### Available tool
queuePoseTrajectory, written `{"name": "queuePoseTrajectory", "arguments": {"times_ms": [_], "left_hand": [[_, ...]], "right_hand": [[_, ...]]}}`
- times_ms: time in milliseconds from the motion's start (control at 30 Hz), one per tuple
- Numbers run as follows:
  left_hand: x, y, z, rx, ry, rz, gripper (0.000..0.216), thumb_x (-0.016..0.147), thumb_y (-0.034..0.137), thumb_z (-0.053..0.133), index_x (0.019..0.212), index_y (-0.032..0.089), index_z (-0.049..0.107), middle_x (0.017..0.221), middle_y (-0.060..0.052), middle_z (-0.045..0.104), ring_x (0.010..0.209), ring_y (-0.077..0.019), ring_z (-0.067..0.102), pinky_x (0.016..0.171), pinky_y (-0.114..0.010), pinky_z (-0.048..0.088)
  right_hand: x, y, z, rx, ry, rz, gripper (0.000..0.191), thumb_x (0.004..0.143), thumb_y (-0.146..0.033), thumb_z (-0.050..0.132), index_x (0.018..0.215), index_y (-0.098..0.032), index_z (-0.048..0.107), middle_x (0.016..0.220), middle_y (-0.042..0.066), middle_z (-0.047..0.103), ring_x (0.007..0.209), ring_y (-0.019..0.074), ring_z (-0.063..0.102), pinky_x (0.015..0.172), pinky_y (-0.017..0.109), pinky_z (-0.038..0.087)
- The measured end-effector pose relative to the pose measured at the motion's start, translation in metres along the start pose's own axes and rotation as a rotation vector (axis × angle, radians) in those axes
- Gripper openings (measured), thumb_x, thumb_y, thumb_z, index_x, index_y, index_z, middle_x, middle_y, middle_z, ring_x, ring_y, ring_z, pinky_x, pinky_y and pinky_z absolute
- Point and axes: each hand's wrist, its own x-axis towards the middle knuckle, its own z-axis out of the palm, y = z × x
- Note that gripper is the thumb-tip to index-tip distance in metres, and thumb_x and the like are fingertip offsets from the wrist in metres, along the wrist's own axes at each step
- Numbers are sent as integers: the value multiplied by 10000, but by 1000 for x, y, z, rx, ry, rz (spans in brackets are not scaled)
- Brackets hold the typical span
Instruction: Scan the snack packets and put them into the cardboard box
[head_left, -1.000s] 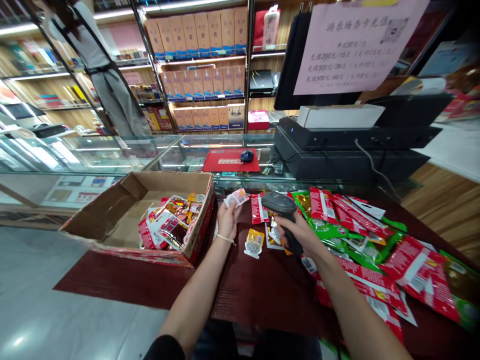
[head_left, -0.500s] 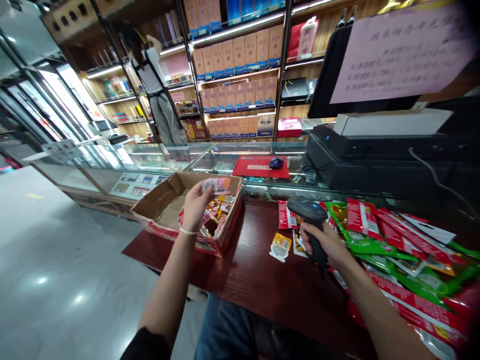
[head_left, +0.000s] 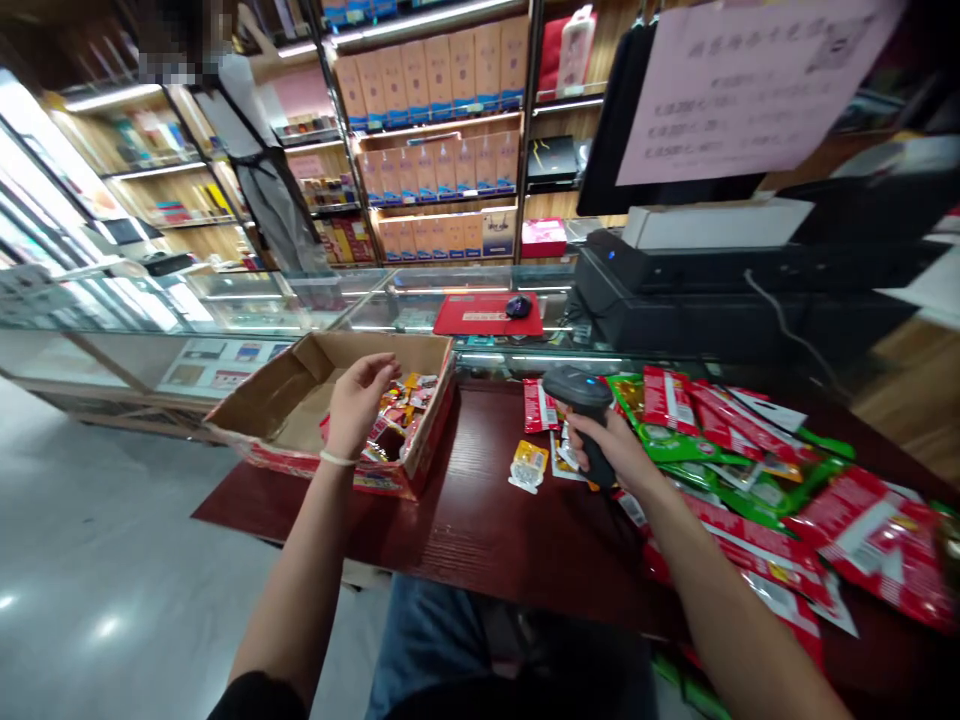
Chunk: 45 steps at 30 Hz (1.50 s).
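Note:
My left hand (head_left: 361, 402) hovers over the right part of a cardboard box (head_left: 251, 452), fingers loosely curled and apart, with nothing visible in them. Below it, small colourful snack packets (head_left: 409, 405) lie heaped at the box's right end. My right hand (head_left: 611, 450) grips a black barcode scanner (head_left: 579, 392) by its handle, its head tilted to the left. Just left of the scanner, a small yellow and silver packet (head_left: 529, 465) lies on the dark red tabletop (head_left: 480, 530). Red and green snack bags (head_left: 720, 520) are piled to the right of my right hand.
Behind the table runs a glass counter (head_left: 405, 285) with a red mat (head_left: 457, 315) and a mouse (head_left: 518, 306). A black monitor with a pink handwritten sign (head_left: 735, 100) stands back right. A person (head_left: 262, 180) stands by the back shelves, far left.
The small pink and white packet is gone from my left hand, whose fingers have loosened over the box. My right hand still holds the scanner. The view has shifted rightward.

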Motion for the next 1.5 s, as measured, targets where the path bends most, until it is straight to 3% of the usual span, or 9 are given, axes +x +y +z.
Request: {"name": "queuePoseTrajectory", "arguments": {"times_ms": [233, 367, 467, 600, 800, 1033, 1167, 1300, 1500], "left_hand": [[-44, 36, 81, 312, -338, 261, 254, 870, 320, 576, 1074, 209, 679, 1054, -51, 717, 958, -186, 665, 894, -309, 502], [-51, -5, 136, 369, -654, 246, 204, 862, 247, 564, 1029, 219, 679, 1009, -31, 720, 908, -170, 664, 836, -273, 494], [-49, -56, 164, 494, -738, 187, 123, 823, 229, 591, 902, 193, 677, 855, -32, 698, 795, -171, 641, 744, -268, 480], [-52, -102, 167, 637, -895, 215, 251, 768, 298, 669, 992, 186, 670, 984, -71, 656, 927, -219, 601, 839, -322, 458], [-58, -109, 147, 708, -1142, 240, 821, 608, 423, 804, 1353, 262, 499, 1241, -104, 525, 1166, -300, 479, 1005, -416, 374], [-53, -110, 147, 526, -1002, 52, 208, 737, 344, 679, 834, 170, 617, 808, -23, 581, 775, -181, 565, 754, -320, 479], [-51, -113, 149, 23, -684, -397, 279, 821, 422, 593, 955, 190, 520, 824, -5, 615, 674, -138, 607, 615, -289, 528], [-48, -117, 151, -457, -438, -670, 365, 784, 285, 668, 1089, 214, 481, 1055, -47, 659, 828, -144, 683, 784, -339, 569], [-46, -118, 153, -587, -295, -570, 354, 737, 182, 716, 1063, 174, 581, 1150, -73, 661, 1038, -163, 646, 1001, -364, 477]], "right_hand": [[2, -8, -17, -63, 110, 31, 352, 735, -471, 726, 783, -225, 479, 530, -72, 522, 360, 86, 459, 322, 197, 374], [1, -10, -23, -57, 149, 18, 357, 728, -469, 730, 818, -234, 477, 524, -79, 515, 350, 80, 441, 320, 191, 366], [0, -13, -23, -44, 177, 15, 342, 734, -450, 725, 841, -236, 481, 515, -87, 505, 347, 78, 436, 321, 186, 368], [0, -16, -25, -36, 197, 30, 340, 730, -440, 726, 848, -238, 479, 501, -94, 496, 342, 80, 443, 326, 186, 380], [4, -14, -31, -26, 178, 89, 374, 715, -482, 743, 803, -235, 476, 514, -85, 519, 352, 81, 440, 324, 200, 393], [5, -12, -23, -61, 184, 81, 360, 721, -482, 741, 789, -228, 495, 501, -90, 492, 342, 73, 418, 314, 193, 357], [6, -10, -20, -67, 170, 75, 361, 731, -478, 735, 743, -218, 486, 499, -83, 492, 338, 68, 414, 317, 194, 350], [6, -7, -21, -52, 155, 77, 348, 739, -474, 735, 807, -224, 502, 505, -83, 498, 349, 79, 428, 323, 199, 355], [6, -3, -19, -66, 121, 53, 361, 761, -472, 721, 889, -233, 483, 525, -88, 509, 354, 84, 444, 328, 197, 364]]}}
